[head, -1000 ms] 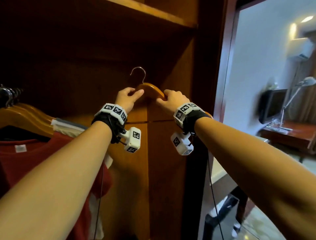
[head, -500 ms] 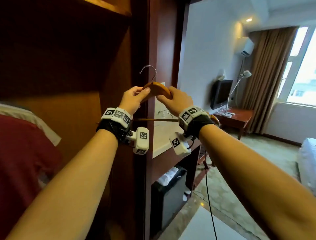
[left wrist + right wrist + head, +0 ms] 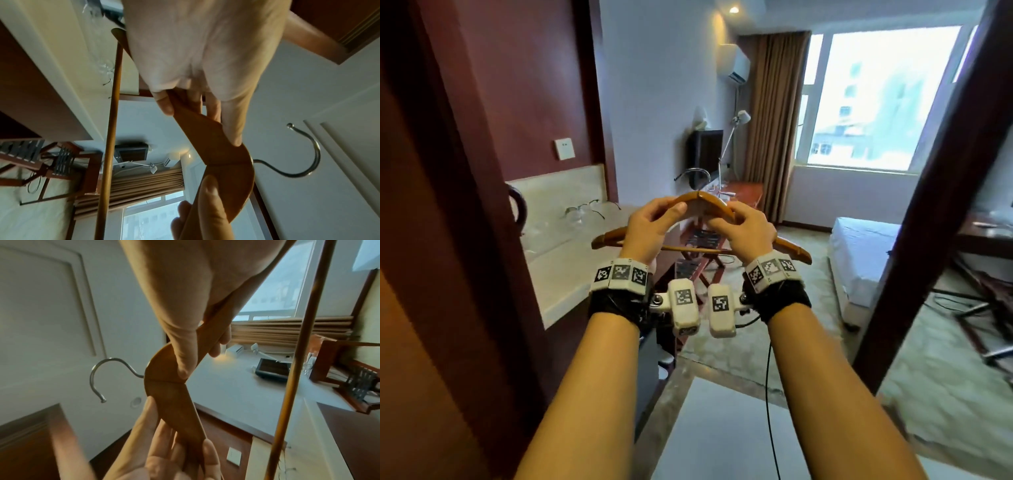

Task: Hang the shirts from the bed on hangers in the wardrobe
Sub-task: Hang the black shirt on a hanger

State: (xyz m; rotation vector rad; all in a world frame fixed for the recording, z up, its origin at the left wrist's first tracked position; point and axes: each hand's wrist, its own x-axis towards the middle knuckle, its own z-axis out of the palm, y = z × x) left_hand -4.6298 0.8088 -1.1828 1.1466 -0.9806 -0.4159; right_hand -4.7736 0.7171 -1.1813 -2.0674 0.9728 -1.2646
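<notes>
Bare wooden hanger (image 3: 714, 205) held level, its metal hook apparently pointing away.

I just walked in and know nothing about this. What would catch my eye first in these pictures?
Front and centre, a wooden hanger is gripped on either side of its metal hook by the left hand and the right hand, with no shirt on it. Both wrists wear bands with black-and-white square markers. Behind, a bright window lights the room, with a white bed to the right.
</notes>
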